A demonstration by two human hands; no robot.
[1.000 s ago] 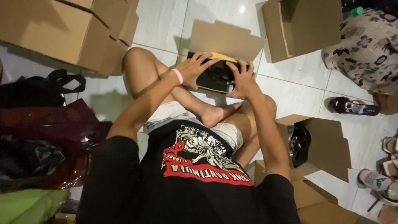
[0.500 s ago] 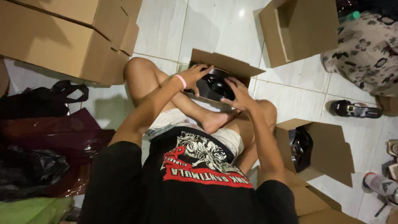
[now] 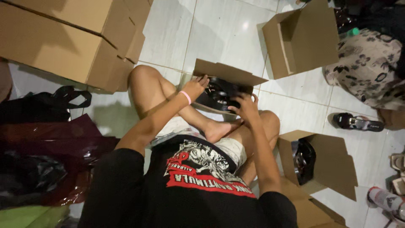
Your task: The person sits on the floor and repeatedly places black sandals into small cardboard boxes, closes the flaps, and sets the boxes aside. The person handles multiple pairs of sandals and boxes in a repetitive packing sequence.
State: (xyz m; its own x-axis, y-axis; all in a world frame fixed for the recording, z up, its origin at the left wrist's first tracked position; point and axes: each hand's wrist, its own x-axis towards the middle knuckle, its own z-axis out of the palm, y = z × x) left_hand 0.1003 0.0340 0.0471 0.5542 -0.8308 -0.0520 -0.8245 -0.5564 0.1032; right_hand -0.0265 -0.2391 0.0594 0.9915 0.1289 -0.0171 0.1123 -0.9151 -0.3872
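- The left hand (image 3: 195, 87) grips the left edge of a black round object (image 3: 219, 93), fingers curled on its rim.
- The right hand (image 3: 246, 107) clasps its right side, fingers wrapped over the edge.
- The object sits in a small open brown carton (image 3: 228, 72) on the white tiled floor (image 3: 219, 29), just past the crossed legs.
- Large brown cartons (image 3: 63, 42) stand far left; another open carton (image 3: 325, 162) lies right.

One head-worn view looks steeply down from close above the seated person's lap, tiled floor (image 3: 219, 29) stretching away toward twelve o'clock.
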